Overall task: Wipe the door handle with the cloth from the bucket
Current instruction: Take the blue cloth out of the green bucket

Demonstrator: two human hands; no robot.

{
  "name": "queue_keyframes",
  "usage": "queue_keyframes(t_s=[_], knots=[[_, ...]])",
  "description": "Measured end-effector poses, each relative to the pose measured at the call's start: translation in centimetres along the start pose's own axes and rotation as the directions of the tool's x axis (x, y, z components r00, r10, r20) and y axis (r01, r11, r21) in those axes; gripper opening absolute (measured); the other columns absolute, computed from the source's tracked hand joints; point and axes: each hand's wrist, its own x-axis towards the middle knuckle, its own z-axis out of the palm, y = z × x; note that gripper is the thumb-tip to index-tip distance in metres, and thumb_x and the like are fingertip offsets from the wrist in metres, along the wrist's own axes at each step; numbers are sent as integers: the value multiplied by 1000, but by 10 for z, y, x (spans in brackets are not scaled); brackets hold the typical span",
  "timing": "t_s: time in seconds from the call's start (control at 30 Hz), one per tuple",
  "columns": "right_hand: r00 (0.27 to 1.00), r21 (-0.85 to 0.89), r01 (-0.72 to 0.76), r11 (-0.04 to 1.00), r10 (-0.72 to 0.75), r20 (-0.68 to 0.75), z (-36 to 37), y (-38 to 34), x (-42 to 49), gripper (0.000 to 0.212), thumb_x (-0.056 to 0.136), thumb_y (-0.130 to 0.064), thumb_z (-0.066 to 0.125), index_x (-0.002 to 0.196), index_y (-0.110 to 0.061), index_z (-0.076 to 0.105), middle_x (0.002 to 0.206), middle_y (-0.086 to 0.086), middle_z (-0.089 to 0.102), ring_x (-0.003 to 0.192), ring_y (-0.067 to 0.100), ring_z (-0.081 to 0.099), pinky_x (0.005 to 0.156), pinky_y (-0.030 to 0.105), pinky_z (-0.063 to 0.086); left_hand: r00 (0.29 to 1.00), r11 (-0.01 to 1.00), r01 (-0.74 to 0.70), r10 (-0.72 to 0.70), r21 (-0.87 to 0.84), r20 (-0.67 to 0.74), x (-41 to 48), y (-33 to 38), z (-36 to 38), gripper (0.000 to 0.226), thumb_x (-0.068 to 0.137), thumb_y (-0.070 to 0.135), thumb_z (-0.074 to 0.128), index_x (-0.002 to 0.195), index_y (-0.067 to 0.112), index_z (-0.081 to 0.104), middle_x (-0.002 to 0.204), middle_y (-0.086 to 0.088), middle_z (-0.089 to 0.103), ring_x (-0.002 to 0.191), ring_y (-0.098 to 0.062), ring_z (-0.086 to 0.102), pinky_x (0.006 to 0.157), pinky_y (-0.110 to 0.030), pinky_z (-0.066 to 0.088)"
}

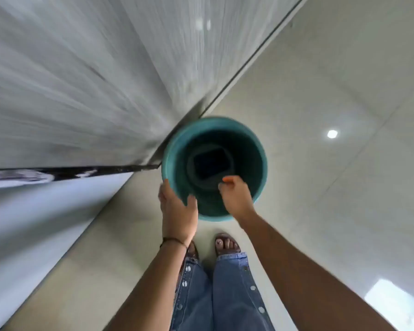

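A teal bucket (253, 149) stands on the floor just ahead of my feet, against the foot of the door. A dark, square, folded cloth (212, 163) lies at its bottom. My left hand (177, 211) holds the bucket's near-left rim, thumb inside and fingers outside. My right hand (236, 195) reaches down inside the bucket over its near wall, fingers curled downward just short of the cloth. Its fingertips are hidden, so I cannot tell whether it grips anything. The door handle is out of view.
A grey wood-grain door (93, 80), blurred by motion, fills the upper left, with a pale wall (34, 223) below it. Glossy beige floor tiles (332, 91) stretch to the right. My sandalled feet (227, 243) and jeans are directly below the bucket.
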Motion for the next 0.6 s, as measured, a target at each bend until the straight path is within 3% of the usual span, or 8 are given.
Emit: queue_keyframes(t_s=[0.1,0.17,0.2,0.23,0.3,0.4,0.5,0.6], knots=[[983,292,-149,945,173,-58,27,18,67,22,90,-15,56,110,-8,60,97,9,63,96,30,63,94,43,53,979,999,-17,23,32,-203,41,-4,20,66,87,10,54,146,8,25,150,-13,31,136,-26,32,107,-20,23],[960,416,-244,876,280,-26,45,27,106,13,91,-8,54,101,-4,61,90,10,62,85,27,62,93,44,54,962,997,-64,73,44,-263,59,-13,27,66,90,7,52,147,8,21,151,-12,30,136,-22,32,96,-6,19],[949,445,-284,849,314,8,54,31,121,20,92,-7,54,109,0,61,91,11,62,79,24,60,88,42,55,957,995,-81,93,54,-274,63,-22,30,64,90,6,50,147,7,21,150,-12,33,134,-22,35,92,-4,21],[943,458,-307,835,331,29,63,36,136,31,92,-9,55,121,1,57,99,13,64,82,24,60,87,40,55,947,992,-105,120,65,-299,66,-27,31,61,90,5,49,146,7,24,148,-12,37,130,-23,41,90,-5,27],[936,442,-337,831,348,59,83,38,163,49,91,-18,60,136,-3,48,126,13,62,107,30,60,99,44,50,923,988,-111,142,107,-357,73,-38,32,55,90,5,46,143,8,31,139,-12,51,117,-27,55,86,-18,40],[935,429,-329,841,353,27,103,37,192,58,90,-28,63,140,-4,44,136,12,56,122,33,56,104,47,46,898,983,-118,166,140,-407,78,-45,31,51,90,6,44,140,10,35,130,-10,60,106,-22,59,82,-29,45],[919,563,-321,762,394,-10,105,40,204,47,92,-20,58,136,-8,50,132,11,61,113,31,61,95,44,52,899,982,-131,175,135,-403,74,-43,30,50,91,6,43,139,14,35,131,-4,60,102,-16,55,79,-28,45],[923,627,-324,709,382,45,92,34,176,18,89,-16,56,107,-13,60,102,11,66,75,24,62,60,26,50,920,981,-107,159,160,-359,73,-36,29,51,91,8,42,140,20,32,135,0,56,110,-23,58,79,-32,46]])
